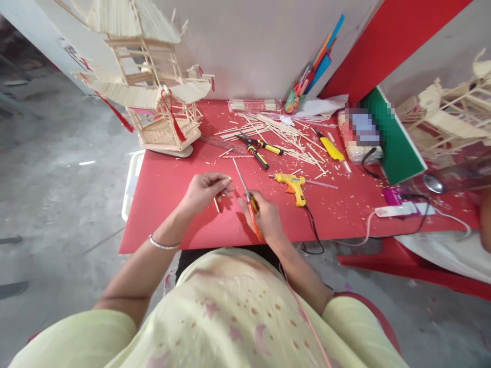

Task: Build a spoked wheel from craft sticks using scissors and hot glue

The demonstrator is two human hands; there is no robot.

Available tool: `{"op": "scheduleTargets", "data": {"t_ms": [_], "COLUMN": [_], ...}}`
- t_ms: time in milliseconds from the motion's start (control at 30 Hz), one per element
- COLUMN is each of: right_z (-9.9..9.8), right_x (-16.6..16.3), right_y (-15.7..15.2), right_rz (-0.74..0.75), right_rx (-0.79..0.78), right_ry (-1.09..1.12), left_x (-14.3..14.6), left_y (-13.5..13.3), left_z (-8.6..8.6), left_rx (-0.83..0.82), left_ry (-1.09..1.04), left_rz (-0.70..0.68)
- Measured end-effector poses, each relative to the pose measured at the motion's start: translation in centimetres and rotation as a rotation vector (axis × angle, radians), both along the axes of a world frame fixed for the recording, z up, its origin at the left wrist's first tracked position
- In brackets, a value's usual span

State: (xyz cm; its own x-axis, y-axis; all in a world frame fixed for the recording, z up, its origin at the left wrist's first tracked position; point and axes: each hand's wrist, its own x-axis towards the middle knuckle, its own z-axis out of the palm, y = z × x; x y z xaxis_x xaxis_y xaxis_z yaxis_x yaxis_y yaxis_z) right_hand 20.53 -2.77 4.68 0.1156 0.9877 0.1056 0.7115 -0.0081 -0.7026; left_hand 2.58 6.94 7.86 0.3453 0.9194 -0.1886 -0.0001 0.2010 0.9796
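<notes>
My left hand (205,191) pinches a short thin wooden stick (226,180) between thumb and fingertips, just above the red table (161,214). My right hand (264,217) is closed round the orange handles of a pair of scissors (247,197); their blades point up and left, past the stick's end. A short loose stick piece (217,204) lies on the table between the two hands. A metal bangle sits on my left wrist.
A stick-built pagoda model (153,87) stands at the back left. A pile of thin sticks (284,133), yellow-handled pliers (259,148), a yellow cutter (330,148) and a yellow glue gun (293,185) lie mid-table. A green board (395,138) and a power strip (402,209) are at the right.
</notes>
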Motion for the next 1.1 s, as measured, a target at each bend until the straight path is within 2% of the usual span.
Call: {"op": "scheduleTargets", "data": {"t_ms": [167, 267, 500, 633, 800, 1100], "right_z": [0.9, 1.0, 1.5, 1.5, 1.6, 1.6], "right_x": [0.1, -0.1, -0.8, -1.2, -1.4, -1.5], "right_y": [-0.3, -0.4, -0.4, -0.2, -0.1, -0.3], "right_rz": [-0.012, -0.009, 0.046, 0.057, 0.063, 0.078], "right_rx": [0.002, -0.007, -0.004, 0.002, 0.009, -0.03], "right_ry": [-0.088, -0.08, -0.213, -0.276, -0.279, -0.268], "left_x": [-0.4, -0.8, -1.2, -0.9, -0.6, -0.7], "left_y": [0.2, 0.2, 0.1, -0.2, -0.3, -0.2], "left_z": [-0.8, -1.3, -2.6, -2.6, -2.6, -2.6], "left_rx": [-0.204, -0.263, -0.168, -0.143, -0.092, -0.066], "left_ry": [-0.265, -0.319, -0.264, -0.272, -0.226, -0.173], "left_rz": [-0.021, -0.046, 0.037, 0.029, 0.087, 0.096]}}
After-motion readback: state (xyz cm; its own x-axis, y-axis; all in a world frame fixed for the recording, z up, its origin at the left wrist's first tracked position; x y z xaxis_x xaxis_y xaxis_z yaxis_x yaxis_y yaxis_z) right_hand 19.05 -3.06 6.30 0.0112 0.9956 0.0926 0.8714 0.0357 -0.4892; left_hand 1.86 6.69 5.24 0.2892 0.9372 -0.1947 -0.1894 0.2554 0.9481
